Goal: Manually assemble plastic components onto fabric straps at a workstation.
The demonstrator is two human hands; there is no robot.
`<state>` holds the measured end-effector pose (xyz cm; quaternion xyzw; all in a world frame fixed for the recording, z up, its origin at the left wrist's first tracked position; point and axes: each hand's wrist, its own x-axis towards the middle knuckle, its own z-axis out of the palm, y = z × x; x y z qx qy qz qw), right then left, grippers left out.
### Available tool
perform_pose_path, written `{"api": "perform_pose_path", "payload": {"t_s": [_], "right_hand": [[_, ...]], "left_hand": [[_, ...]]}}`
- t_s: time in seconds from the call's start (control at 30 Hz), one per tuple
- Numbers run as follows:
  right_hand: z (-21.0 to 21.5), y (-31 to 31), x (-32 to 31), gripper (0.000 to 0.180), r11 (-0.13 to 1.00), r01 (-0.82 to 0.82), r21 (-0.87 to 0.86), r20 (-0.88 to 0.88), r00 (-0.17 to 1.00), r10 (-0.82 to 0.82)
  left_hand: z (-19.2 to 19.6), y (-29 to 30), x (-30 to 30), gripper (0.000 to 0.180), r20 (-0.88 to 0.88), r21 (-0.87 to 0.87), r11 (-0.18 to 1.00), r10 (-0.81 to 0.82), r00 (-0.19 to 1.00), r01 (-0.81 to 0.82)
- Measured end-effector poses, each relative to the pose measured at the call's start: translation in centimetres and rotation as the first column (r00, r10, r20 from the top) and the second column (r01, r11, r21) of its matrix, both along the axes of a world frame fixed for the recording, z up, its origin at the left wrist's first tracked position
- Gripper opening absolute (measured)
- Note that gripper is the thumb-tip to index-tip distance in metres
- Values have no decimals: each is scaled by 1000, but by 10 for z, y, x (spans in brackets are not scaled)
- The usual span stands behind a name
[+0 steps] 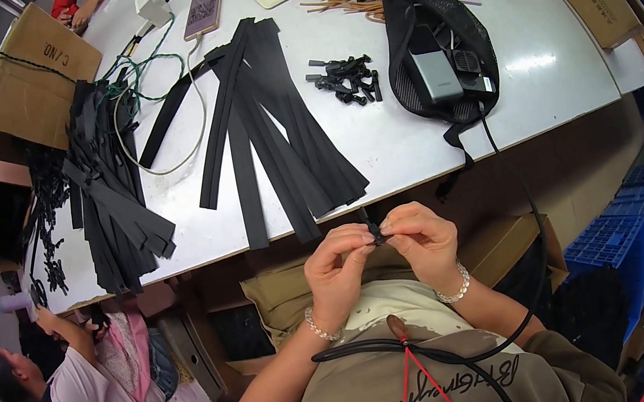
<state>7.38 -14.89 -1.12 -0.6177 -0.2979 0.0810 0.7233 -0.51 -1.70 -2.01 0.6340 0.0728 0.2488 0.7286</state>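
Note:
My left hand (340, 265) and my right hand (426, 245) meet just off the table's front edge. Between their pinched fingertips is a small black plastic piece (376, 231); its exact kind is hard to make out. Both hands close on it from either side. Beyond them on the table lies a loose pile of small black plastic pieces (347, 79) that look similar. To the left of that pile, long flat black straps (266, 134) fan out toward the front edge.
Left are another heap of black straps (112, 191) and a cardboard box (28, 70). A phone (203, 12) on a cable lies far back. A black mesh bag (441, 50) holds a power bank (434, 68); its cable runs to me. A co-worker (100, 384) sits left.

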Motion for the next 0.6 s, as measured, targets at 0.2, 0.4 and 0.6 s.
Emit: {"api": "perform_pose_path", "payload": {"t_s": [0.2,0.4,0.6], "right_hand": [[8,-1,-2,14,999,17,-33,-16,1000,-17],[14,-4,-1,9,992,16,-122,17,1000,-14],[23,-3,-1,8,968,-170,-184,-264,957,118]], "left_hand": [[0,-1,0,11,30,-50,999,-17,999,18],[14,-4,-4,17,-156,-216,975,-79,985,44],[9,1,-1,16,-162,-416,907,-142,977,62]]}}
